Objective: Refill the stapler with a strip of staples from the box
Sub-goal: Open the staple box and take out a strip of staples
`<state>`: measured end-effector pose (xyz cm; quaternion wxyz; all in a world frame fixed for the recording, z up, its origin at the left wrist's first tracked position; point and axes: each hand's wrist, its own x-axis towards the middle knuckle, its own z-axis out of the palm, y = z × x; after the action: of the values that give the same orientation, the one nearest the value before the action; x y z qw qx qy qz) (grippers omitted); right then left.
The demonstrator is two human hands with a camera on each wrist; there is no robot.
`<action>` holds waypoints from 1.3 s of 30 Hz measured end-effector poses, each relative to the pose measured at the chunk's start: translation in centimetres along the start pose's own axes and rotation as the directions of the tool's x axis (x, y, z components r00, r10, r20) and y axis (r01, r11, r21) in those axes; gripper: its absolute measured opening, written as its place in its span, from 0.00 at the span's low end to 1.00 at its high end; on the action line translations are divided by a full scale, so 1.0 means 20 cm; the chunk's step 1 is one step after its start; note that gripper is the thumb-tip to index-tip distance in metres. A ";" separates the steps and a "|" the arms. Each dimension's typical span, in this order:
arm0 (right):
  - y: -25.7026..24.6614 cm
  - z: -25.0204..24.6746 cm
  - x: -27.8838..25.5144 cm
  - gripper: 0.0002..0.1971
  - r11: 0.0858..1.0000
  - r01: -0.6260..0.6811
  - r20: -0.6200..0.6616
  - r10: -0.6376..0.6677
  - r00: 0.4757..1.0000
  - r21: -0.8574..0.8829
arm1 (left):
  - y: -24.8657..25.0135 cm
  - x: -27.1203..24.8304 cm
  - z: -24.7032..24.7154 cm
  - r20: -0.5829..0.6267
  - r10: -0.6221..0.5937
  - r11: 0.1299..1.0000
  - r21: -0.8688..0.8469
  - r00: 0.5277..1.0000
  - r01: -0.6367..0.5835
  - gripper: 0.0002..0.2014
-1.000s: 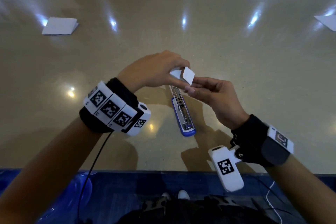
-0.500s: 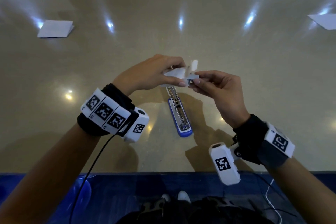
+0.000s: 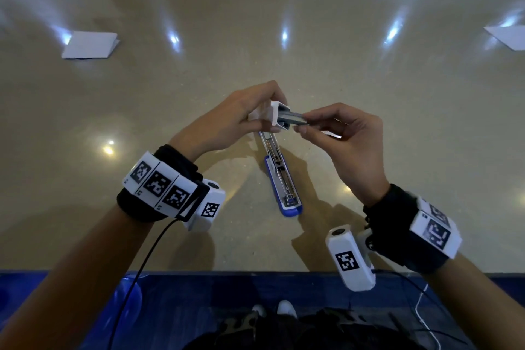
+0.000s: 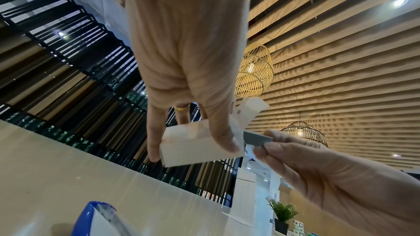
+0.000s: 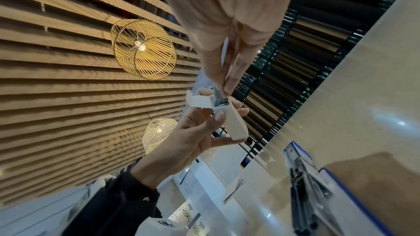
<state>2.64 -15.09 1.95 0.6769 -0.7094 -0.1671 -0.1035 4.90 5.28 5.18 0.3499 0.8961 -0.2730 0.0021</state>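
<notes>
From the head view, the left hand [image 3: 241, 119] holds the small white box [image 3: 274, 116] above the worktop [image 3: 369, 88], thumb and fingers curled round its body so the open end faces the other hand at three o'clock. The right hand [image 3: 341, 136] pinches the grey strip of staples [image 3: 295, 120] between thumb and forefinger; part of the strip sits inside the box mouth, so the step in hand looks like drawing it out. Directly below both hands, toward six o'clock, the blue stapler [image 3: 282, 182] lies flat with its top swung open and the metal channel bared, likely left that way so the strip can drop straight in. Folded white papers [image 3: 91, 44] lie well apart at ten o'clock, and another at two o'clock. In the left wrist view, the left hand's fingers [image 4: 220, 132] clamp the box [image 4: 193, 146] across its broad face, its flap [image 4: 250, 112] folded back at one o'clock, clear of the opening; the strip [image 4: 256, 138] juts out at three o'clock into the right hand's fingertips [image 4: 284, 143], and the stapler's blue nose [image 4: 90, 218] shows at seven o'clock. In the right wrist view, the right hand's fingertips [image 5: 227, 82] grip the strip [image 5: 219, 99] by its sides just above the box mouth [image 5: 227, 114], a narrow hold that should keep the glued staples from snapping apart, while the open stapler [image 5: 318, 195] waits at five o'clock.
</notes>
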 end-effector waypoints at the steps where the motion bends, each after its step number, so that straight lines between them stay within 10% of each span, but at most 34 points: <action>1: 0.00 0.00 0.00 0.08 1.000 0.017 -0.006 -0.017 1.000 0.003 | 0.00 0.00 0.00 -0.009 0.011 1.000 -0.007 1.000 -0.012 0.13; 28: -0.06 0.04 -0.01 0.02 0.858 0.389 0.057 -0.394 0.917 -0.334 | -0.01 0.00 0.05 -0.081 -0.008 0.984 -0.181 0.997 -0.006 0.15; 39: -0.08 0.04 -0.01 0.07 0.959 0.219 -0.037 -0.229 0.973 -0.182 | -0.06 -0.02 0.08 -0.096 -0.062 0.967 -0.254 0.993 0.036 0.21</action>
<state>1.79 -14.36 3.41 0.5999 -0.7397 -0.2171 -0.2143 4.85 5.14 3.24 0.4743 0.8497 -0.2304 0.0050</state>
